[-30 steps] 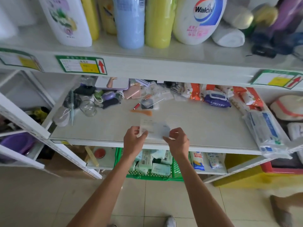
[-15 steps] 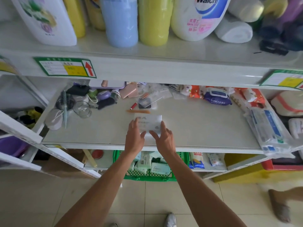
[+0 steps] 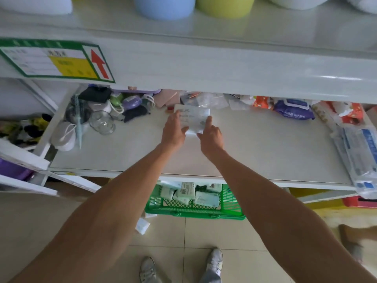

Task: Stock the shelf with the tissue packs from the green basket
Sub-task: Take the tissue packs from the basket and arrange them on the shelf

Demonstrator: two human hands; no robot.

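Note:
A white tissue pack (image 3: 193,117) lies flat deep on the middle shelf (image 3: 255,148), close to the clutter at the back. My left hand (image 3: 173,129) rests on its left half and my right hand (image 3: 210,135) on its right corner, fingers spread over it. Below the shelf, on the floor, the green basket (image 3: 195,211) holds several pale green and white tissue packs (image 3: 206,199). One small white pack (image 3: 142,225) lies on the tiles beside the basket's left corner.
At the shelf's back left sit a glass jar (image 3: 102,123), a comb (image 3: 78,121) and small items. A purple wipes pack (image 3: 293,110) and orange packs are at the back right, a long plastic-wrapped pack (image 3: 359,158) along the right edge. Bottles stand overhead.
Both hands have pushed the tissue pack from the shelf's front edge toward the back. The camera has leaned in and down.

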